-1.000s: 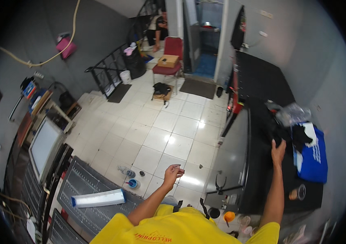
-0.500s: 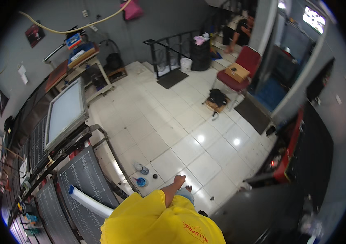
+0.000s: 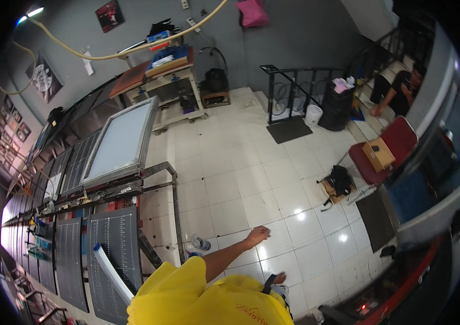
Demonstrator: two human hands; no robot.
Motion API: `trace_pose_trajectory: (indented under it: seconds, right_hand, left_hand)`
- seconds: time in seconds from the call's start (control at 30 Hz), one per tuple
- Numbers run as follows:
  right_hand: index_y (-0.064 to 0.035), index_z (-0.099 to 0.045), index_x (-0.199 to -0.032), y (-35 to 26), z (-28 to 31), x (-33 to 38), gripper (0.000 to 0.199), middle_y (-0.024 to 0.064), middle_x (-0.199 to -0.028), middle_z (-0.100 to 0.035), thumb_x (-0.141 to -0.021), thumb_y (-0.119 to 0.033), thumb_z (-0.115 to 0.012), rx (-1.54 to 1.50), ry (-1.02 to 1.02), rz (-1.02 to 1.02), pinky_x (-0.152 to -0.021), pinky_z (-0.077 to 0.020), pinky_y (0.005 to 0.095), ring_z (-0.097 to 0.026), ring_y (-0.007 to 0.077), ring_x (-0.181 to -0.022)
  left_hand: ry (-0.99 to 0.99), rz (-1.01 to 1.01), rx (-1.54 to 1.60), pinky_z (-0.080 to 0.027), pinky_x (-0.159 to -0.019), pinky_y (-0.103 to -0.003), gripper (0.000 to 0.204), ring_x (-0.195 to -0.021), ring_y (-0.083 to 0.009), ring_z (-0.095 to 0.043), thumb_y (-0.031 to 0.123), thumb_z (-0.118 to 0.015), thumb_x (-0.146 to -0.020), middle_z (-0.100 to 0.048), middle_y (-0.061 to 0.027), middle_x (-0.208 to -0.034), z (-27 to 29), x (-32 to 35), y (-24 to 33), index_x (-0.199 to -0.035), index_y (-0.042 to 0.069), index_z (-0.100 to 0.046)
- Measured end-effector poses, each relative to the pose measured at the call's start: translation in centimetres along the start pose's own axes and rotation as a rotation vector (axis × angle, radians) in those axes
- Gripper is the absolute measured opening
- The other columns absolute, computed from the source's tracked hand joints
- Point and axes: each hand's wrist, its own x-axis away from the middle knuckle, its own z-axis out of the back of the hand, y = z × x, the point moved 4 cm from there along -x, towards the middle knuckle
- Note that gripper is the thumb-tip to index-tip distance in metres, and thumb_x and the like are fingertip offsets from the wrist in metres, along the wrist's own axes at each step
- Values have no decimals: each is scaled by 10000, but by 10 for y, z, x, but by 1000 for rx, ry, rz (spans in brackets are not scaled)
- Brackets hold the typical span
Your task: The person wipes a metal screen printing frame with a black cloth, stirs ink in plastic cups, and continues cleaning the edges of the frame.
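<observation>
My left hand (image 3: 258, 235) reaches out ahead of my yellow shirt (image 3: 186, 295), above the white tiled floor. Its fingers are loosely bent and I see nothing in them. My right hand is out of view. What looks like my bare foot (image 3: 280, 278) shows past the shirt's front edge. Below my left hand, on the floor by the metal frame, lies a clear plastic bottle (image 3: 201, 242). To my left a white bar with a blue end (image 3: 112, 271) slants over a dark printing platen (image 3: 116, 238); my sleeve hides its near end.
A framed screen (image 3: 119, 143) rests tilted over the platen row at left. Beyond it stands a work table (image 3: 168, 81). Far right are a red chair (image 3: 398, 141) with a cardboard box (image 3: 379, 154), a black railing (image 3: 295, 89), a black bin (image 3: 335, 108) and another person (image 3: 398, 92) on stairs.
My view has swung to the left, so the room appears shifted right. My left arm is stretched further forward, and my left hand's fingers look looser.
</observation>
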Motion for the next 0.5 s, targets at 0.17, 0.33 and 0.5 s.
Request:
trace_pose_trajectory:
  seconds: [0.17, 0.33, 0.5]
  right_hand:
    - [-45, -656, -1144, -148, -247, -46, 337, 180, -1269, -555, -869, -240, -640, -400, -583, -527, -892, -490, 400, -580, 274, -1014]
    - [36, -583, -1009, -365, -437, -38, 268, 70, -912, -564, -869, -177, -665, -724, -1279, 74, -807, -432, 296, -511, 160, -877]
    - [28, -564, -1047, -543, -532, -21, 331, 75, -1011, -578, -978, -294, -531, -1082, -1513, 44, -874, -415, 270, -521, 139, -947]
  left_hand:
    - [-360, -327, 143, -411, -1001, -359, 581, -1145, -214, -543, 317, -493, -993, -580, -130, -1248, -61, 10, 171, -1466, 71, -263]
    - [-351, -342, -66, -366, -1044, -376, 627, -1244, -215, -452, 483, -328, -1011, -519, -133, -1324, -83, -27, 274, -1462, 51, -286]
    - [-96, -25, 398, -394, -1013, -318, 653, -1124, -176, -540, 562, -288, -994, -574, -92, -1236, -45, -81, 322, -1311, 29, -491]
